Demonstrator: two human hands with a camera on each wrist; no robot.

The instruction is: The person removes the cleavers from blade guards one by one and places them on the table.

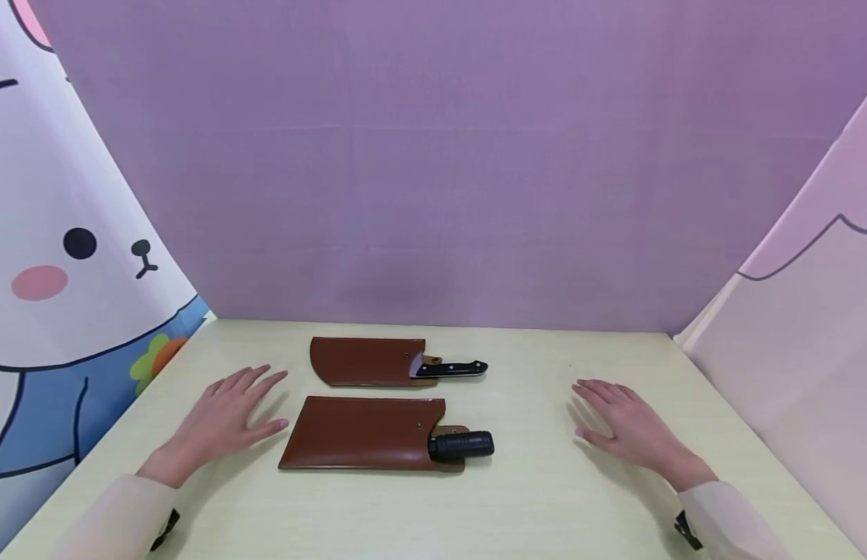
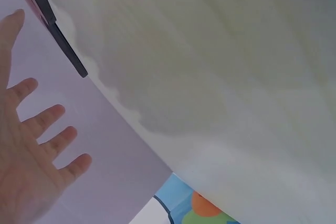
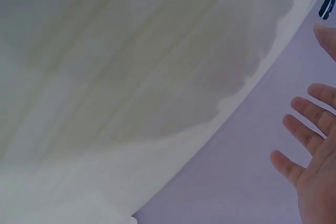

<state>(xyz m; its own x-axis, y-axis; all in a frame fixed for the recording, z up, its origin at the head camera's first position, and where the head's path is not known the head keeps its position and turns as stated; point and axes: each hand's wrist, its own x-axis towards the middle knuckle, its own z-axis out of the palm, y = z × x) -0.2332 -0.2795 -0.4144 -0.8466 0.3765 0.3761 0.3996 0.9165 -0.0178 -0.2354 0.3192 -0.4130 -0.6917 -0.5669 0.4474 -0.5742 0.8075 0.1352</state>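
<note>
Two brown leather knife sheaths lie flat on the table, one behind the other. From the rear sheath (image 1: 366,362) sticks a knife (image 1: 450,369) with a black riveted handle, a sliver of blade showing. The wider front sheath (image 1: 359,434) holds a second knife (image 1: 463,445), its ridged black handle pointing right; its blade is hidden. To the left of both is my left hand (image 1: 219,420), fingers spread and holding nothing. My right hand (image 1: 632,428) is to the right of the handles, apart from them, its fingers loosely extended. Both palms (image 2: 23,166) (image 3: 323,177) appear bare in the wrist views.
A pale table (image 1: 545,513) carries everything. Behind it rises a purple cloth backdrop (image 1: 447,171). A printed cartoon panel (image 1: 55,327) borders the left side, and a pink and white panel (image 1: 804,334) borders the right.
</note>
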